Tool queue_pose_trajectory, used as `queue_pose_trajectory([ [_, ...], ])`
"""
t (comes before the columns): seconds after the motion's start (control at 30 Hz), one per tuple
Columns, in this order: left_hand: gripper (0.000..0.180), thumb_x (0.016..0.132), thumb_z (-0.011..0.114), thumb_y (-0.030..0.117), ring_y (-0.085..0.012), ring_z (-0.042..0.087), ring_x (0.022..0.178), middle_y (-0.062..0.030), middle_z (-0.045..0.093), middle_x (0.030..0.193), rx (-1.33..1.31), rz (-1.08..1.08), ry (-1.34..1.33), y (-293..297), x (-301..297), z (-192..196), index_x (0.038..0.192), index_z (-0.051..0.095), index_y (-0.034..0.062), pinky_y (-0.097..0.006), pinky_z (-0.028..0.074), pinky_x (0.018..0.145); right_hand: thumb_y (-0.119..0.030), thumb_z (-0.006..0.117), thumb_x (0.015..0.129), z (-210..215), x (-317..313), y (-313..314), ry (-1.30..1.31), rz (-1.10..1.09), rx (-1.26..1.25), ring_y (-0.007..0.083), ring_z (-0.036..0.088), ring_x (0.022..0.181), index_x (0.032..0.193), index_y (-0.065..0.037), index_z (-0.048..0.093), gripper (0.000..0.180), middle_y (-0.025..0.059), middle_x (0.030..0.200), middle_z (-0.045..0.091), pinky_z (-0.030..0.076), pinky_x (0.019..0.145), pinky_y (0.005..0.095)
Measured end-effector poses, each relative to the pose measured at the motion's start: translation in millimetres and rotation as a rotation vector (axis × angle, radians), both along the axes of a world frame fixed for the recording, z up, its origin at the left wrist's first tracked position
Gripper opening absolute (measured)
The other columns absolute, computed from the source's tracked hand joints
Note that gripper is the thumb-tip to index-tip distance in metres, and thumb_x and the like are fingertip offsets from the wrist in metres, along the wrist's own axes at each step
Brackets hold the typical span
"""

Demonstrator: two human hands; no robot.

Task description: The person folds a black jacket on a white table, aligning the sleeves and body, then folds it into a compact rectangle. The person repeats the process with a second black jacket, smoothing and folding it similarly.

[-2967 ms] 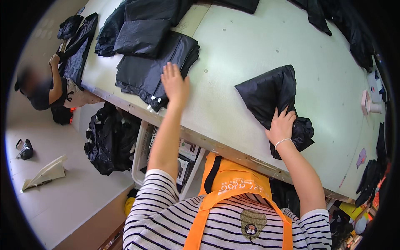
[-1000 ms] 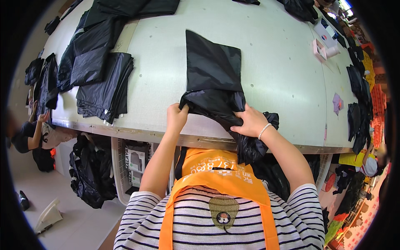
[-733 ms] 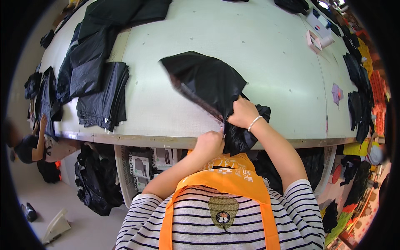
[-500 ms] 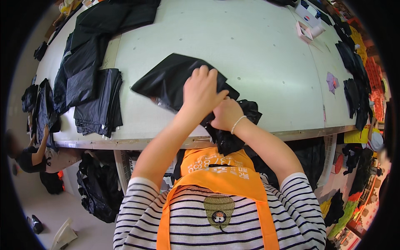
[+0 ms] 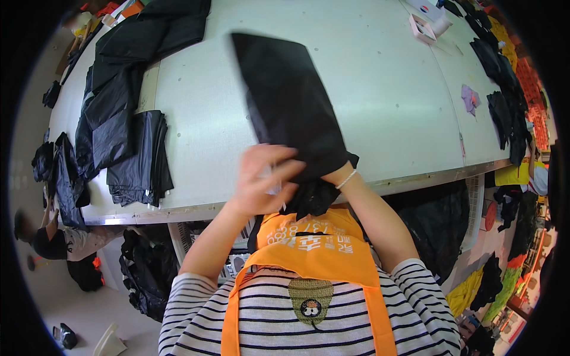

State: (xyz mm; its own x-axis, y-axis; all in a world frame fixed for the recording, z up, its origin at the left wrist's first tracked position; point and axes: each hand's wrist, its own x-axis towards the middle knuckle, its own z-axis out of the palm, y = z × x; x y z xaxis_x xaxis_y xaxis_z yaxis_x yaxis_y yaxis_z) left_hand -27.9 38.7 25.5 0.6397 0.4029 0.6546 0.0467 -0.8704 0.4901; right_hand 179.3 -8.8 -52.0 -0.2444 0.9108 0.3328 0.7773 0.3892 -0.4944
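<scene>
A folded black garment (image 5: 291,101) stands raised in front of me over the near edge of the table, its flat panel slanting up and to the left. My right hand (image 5: 339,174) grips its lower right part; the fabric covers the fingers. By its lower left side is my left hand (image 5: 261,181), blurred, with fingers apart and the fingertips at the cloth. Something small and pale shows between thumb and fingers, too smeared to name. A bunched dark part of the garment (image 5: 312,199) hangs below, against my orange apron (image 5: 303,237).
Stacked folded black garments (image 5: 139,160) lie on the pale table (image 5: 392,118) at the left. At the far right are a pink box (image 5: 423,29) and a lilac scrap (image 5: 470,99). Another person (image 5: 50,240) works at the left edge. Black cloth fills a crate (image 5: 433,219) below.
The garment has swung from lying tilted leftward to standing more upright. My left hand has come off its top and moved down and left. My right hand has gone behind the cloth.
</scene>
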Motion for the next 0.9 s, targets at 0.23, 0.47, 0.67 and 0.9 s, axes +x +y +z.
queue_pose_trajectory([
  [0.23,0.090,0.068,0.070,0.012,-0.0363,0.048,0.122,-0.0211,0.045,0.136,-0.356,0.261,0.175,9,-32,-95,0.145,0.024,0.0040,-0.042,0.038,0.101,-0.017,0.054,0.089,5,8,3,0.482,-0.348,-0.020,0.0326,0.045,0.124,0.131,-0.001,0.046,0.046,0.0199,0.133,0.048,0.034,0.106,0.0404],
  [0.47,0.060,0.078,0.057,-0.012,-0.0219,0.061,0.106,-0.0188,0.061,0.120,-0.565,0.325,-0.144,14,8,-81,0.133,0.052,0.0115,-0.029,0.047,0.086,-0.017,0.054,0.090,-23,25,20,0.264,-0.386,0.113,0.0314,0.048,0.115,0.122,0.001,0.051,0.036,0.0195,0.123,0.052,0.035,0.101,0.0387],
  [0.67,0.058,0.078,0.040,-0.018,-0.0170,0.062,0.097,-0.0126,0.062,0.116,-0.669,0.426,-0.200,-30,16,-116,0.130,0.052,0.0053,-0.026,0.047,0.084,-0.021,0.058,0.088,-10,21,77,0.467,-0.465,0.180,0.0245,0.055,0.091,0.105,-0.001,0.054,0.027,0.0145,0.097,0.057,0.045,0.080,0.0346],
  [0.9,0.036,0.096,0.043,0.010,-0.0209,0.054,0.113,-0.0085,0.050,0.131,-1.774,0.380,-0.741,-36,48,-112,0.132,0.042,0.0073,-0.038,0.048,0.094,-0.056,0.045,0.087,48,-23,97,0.094,-0.300,-0.466,0.0300,0.047,0.122,0.118,0.006,0.056,0.070,0.0268,0.130,0.049,0.035,0.102,0.0320],
])
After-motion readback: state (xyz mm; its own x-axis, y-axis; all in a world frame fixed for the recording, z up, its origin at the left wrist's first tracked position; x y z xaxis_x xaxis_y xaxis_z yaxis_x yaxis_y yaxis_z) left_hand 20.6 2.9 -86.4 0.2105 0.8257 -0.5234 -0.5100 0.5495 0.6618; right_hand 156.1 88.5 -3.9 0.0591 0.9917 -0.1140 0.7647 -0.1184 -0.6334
